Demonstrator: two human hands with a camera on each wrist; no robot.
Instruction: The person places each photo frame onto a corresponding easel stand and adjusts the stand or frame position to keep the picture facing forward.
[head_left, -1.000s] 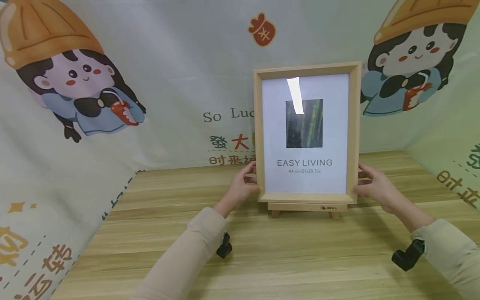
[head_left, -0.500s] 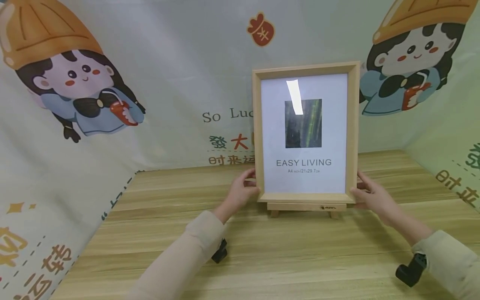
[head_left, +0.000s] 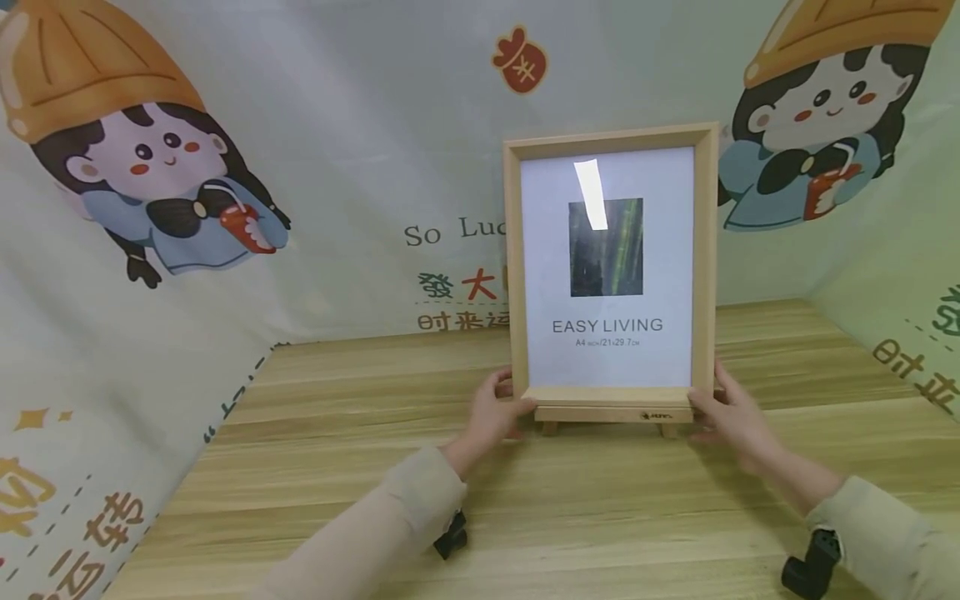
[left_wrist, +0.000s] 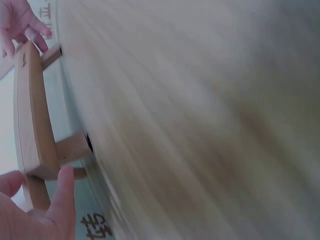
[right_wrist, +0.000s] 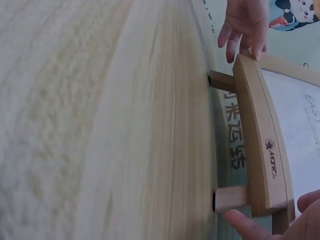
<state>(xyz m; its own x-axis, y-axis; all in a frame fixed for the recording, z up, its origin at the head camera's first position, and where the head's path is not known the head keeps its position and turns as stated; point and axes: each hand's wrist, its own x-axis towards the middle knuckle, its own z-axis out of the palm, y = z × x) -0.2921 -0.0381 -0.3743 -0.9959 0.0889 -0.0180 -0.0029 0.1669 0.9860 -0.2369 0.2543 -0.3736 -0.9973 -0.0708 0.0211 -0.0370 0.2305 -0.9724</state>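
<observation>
A light wooden picture frame (head_left: 705,250) labelled "EASY LIVING" stands upright on the ledge (head_left: 592,415) of a small wooden easel. My left hand (head_left: 495,417) holds its lower left corner, thumb at the front and other fingers partly hidden behind. At the lower right corner my right hand (head_left: 738,421) does likewise. In the left wrist view, the left hand's index finger (left_wrist: 64,190) reaches beneath the ledge end, with the thumb (left_wrist: 11,182) on the other side. The right wrist view shows the right index finger (right_wrist: 245,224) below the ledge, close to a short easel leg (right_wrist: 232,198).
The wood-grain table (head_left: 315,467) spreads in front of the easel. A cloth backdrop (head_left: 360,125) with cartoon children and lettering hangs behind and along both sides. Black wrist cameras sit under both cuffs, the right one (head_left: 813,567) near the table's front.
Both hands have slid down the frame's sides to its bottom corners, and the thumbs have moved inward onto the lower edge. The picture frame stands almost where it was.
</observation>
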